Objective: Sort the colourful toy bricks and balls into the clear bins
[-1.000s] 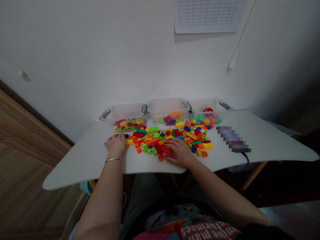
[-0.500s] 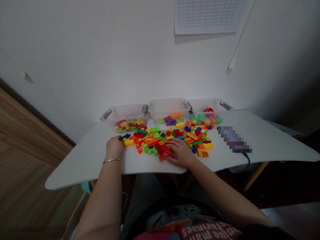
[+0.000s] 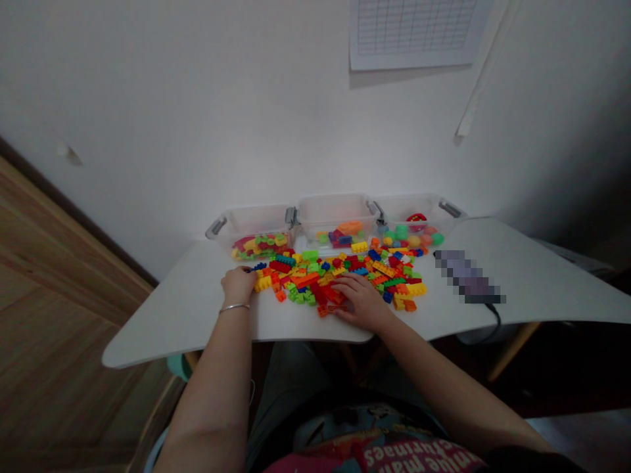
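A wide heap of toy building bricks (image 3: 308,279) in many colours lies spread on the white table (image 3: 296,328). At its left edge is my left hand (image 3: 238,285), with a silver bangle on the wrist. Its fingers are mostly hidden behind the back of the hand, right beside a dark blue brick (image 3: 259,267) and yellow bricks (image 3: 263,282); whether it grips one cannot be told. My right hand (image 3: 363,305) rests at the front of the heap, fingers stretched and apart over red bricks (image 3: 329,290). An orange-red brick (image 3: 337,308) lies by its thumb.
Against the wall stand three clear plastic boxes: the left box (image 3: 256,217) holds red, yellow and green pieces, the middle box (image 3: 335,207) a few pieces, the right box (image 3: 409,203) round pieces. A blurred-out device (image 3: 466,276) with a black cable lies at right.
The view has shifted a little, moving everything rightward. My left hand has come slightly further right against the heap, and the yellow bricks beside it have shifted slightly. My right hand has stayed on the bricks.
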A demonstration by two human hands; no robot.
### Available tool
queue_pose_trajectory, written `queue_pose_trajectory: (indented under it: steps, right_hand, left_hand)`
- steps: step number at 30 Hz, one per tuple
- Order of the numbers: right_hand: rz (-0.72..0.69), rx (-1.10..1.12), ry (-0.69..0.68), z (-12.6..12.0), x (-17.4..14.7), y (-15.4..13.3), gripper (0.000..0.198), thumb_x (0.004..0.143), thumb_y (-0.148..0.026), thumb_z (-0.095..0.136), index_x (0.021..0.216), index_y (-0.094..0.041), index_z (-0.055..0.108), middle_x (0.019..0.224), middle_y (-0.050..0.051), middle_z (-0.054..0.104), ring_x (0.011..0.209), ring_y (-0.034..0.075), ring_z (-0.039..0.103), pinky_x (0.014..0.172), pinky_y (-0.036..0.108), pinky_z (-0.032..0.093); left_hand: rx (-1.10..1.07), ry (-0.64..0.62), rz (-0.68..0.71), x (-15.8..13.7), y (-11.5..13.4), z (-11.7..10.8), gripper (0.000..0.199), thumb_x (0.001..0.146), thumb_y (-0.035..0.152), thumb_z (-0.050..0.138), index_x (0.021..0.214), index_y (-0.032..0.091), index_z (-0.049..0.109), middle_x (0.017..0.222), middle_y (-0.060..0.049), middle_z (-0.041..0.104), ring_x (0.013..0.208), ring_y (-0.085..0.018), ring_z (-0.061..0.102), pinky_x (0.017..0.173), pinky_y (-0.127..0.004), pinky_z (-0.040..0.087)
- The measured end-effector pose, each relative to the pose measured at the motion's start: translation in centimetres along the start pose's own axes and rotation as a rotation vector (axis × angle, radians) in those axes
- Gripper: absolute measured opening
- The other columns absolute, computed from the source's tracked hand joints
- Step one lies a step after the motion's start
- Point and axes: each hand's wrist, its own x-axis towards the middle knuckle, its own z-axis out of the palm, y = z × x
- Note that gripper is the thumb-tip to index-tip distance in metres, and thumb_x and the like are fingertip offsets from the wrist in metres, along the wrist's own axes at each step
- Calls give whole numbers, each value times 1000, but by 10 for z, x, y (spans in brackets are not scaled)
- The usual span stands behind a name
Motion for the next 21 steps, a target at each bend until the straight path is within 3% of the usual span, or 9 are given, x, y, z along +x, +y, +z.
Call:
queue_pose_trajectory:
  steps: [7,12,15,19,21]
  right_hand:
    - [-13,0,-1,0,0,1,47,83,-43,67,124,-22,61,130,9,62,128,27,48,109,48,39]
    - [-15,2,0,-2,0,-1,46,83,-42,67,124,-20,61,129,9,63,127,26,49,109,47,40]
    - [-5,2,0,-2,1,-2,48,82,-42,69,124,-21,61,128,9,63,127,28,49,109,48,39]
    - [0,2,0,-1,1,-1,48,82,-43,68,124,-21,62,128,8,64,127,28,49,109,48,39]
    - [1,4,0,-1,1,-1,48,82,-43,68,124,-21,62,128,8,64,127,28,49,109,48,39]
  left_hand:
    - [-97,38,-17,-3,1,0,36,80,28,54,109,15,72,108,-20,71,107,-35,65,87,-42,50]
    - [-233,120,-60,-10,4,-2,39,89,34,48,120,17,62,115,-14,70,109,-30,65,97,-44,46]
    - [-392,260,-34,-16,13,-6,38,92,34,44,123,18,57,119,-10,68,110,-23,64,101,-39,44]
    - [-679,524,39,-20,32,-18,38,95,32,38,127,14,49,127,-12,62,113,-17,61,93,-28,50]
    - [-768,567,58,-14,43,-26,36,95,30,39,125,12,48,124,-13,63,110,-16,62,92,-27,50]
